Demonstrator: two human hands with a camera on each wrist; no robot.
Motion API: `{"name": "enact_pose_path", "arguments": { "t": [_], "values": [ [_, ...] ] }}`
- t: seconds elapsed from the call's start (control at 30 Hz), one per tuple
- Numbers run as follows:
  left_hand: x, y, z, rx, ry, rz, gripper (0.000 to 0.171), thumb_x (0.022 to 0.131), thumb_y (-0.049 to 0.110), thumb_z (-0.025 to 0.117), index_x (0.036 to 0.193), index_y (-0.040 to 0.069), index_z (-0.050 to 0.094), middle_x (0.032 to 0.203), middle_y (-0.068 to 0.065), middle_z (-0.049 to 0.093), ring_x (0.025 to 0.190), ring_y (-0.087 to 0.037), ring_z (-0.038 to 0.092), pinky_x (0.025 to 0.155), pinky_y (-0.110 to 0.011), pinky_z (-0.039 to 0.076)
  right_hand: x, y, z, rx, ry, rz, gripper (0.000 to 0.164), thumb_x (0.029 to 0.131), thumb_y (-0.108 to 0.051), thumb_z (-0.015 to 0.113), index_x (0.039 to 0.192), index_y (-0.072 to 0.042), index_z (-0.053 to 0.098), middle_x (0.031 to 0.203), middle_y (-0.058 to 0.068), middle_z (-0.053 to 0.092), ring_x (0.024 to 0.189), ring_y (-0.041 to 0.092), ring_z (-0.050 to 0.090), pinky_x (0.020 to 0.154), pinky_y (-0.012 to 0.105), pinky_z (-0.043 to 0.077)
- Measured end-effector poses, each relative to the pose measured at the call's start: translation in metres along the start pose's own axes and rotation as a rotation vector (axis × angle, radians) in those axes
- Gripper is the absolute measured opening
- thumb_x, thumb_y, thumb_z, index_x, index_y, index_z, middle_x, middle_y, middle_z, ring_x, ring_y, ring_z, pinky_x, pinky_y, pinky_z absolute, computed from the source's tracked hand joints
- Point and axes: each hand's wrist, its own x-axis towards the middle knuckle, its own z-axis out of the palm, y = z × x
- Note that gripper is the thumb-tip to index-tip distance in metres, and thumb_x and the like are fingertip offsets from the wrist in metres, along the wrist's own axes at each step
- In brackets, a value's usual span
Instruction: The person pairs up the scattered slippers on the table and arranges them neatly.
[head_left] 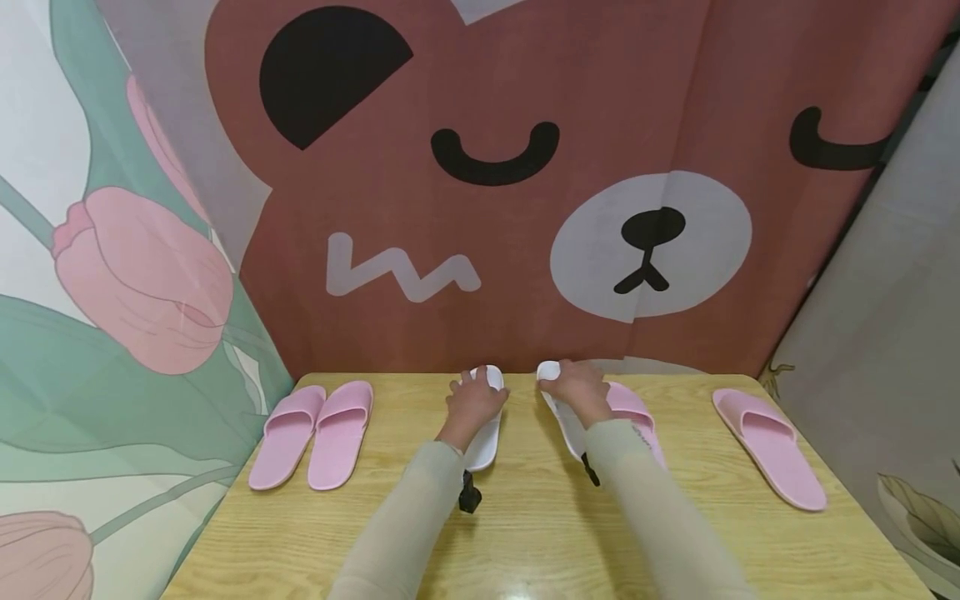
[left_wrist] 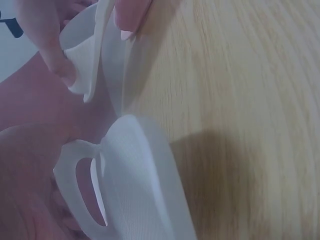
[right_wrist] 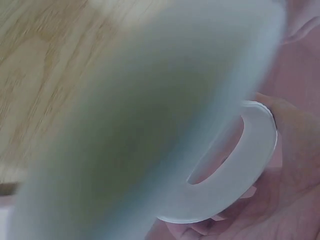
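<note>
At the back of the table, my left hand (head_left: 474,402) grips a white slipper (head_left: 486,448) by its strap, toe toward the wall. My right hand (head_left: 581,388) holds a second white slipper (head_left: 567,429), tilted, a short way to the right. In the left wrist view the left-hand slipper (left_wrist: 142,185) shows its strap and insole, with the other held behind it. The right wrist view shows the right-hand slipper (right_wrist: 125,130) blurred and close, fingers behind its strap (right_wrist: 235,187). A pink slipper (head_left: 633,403) lies partly hidden behind my right forearm.
Two pink slippers, one (head_left: 285,437) beside the other (head_left: 341,435), lie at the table's left. Another pink slipper (head_left: 772,450) lies near the right edge. A bear-print curtain (head_left: 517,242) hangs behind the wooden table (head_left: 525,533), with printed cloth on both sides.
</note>
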Motion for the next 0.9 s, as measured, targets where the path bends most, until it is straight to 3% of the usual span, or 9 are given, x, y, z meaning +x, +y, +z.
{"name": "enact_pose_path", "arguments": {
  "t": [0.4, 0.9],
  "values": [
    [0.001, 0.001, 0.007, -0.016, 0.027, 0.012, 0.072, 0.085, 0.057, 0.052, 0.14, 0.014, 0.037, 0.132, -0.02, 0.042, 0.114, -0.045, 0.041, 0.086, -0.059, 0.038, 0.001, -0.011, 0.014, 0.066, 0.018, 0.033, 0.068, 0.079, -0.054, 0.061, 0.129, -0.008, 0.051, 0.129, 0.024, 0.046, 0.117, 0.048, 0.038, 0.09, 0.064, 0.033],
    [0.005, 0.001, 0.012, -0.005, -0.004, -0.002, 0.073, 0.087, 0.058, 0.049, 0.142, 0.013, 0.035, 0.133, -0.021, 0.041, 0.116, -0.045, 0.04, 0.088, -0.059, 0.038, 0.006, -0.016, 0.026, 0.075, -0.042, 0.096, 0.075, 0.08, -0.061, 0.056, 0.136, -0.014, 0.044, 0.132, 0.025, 0.04, 0.121, 0.048, 0.036, 0.089, 0.065, 0.035]
  ]
}}
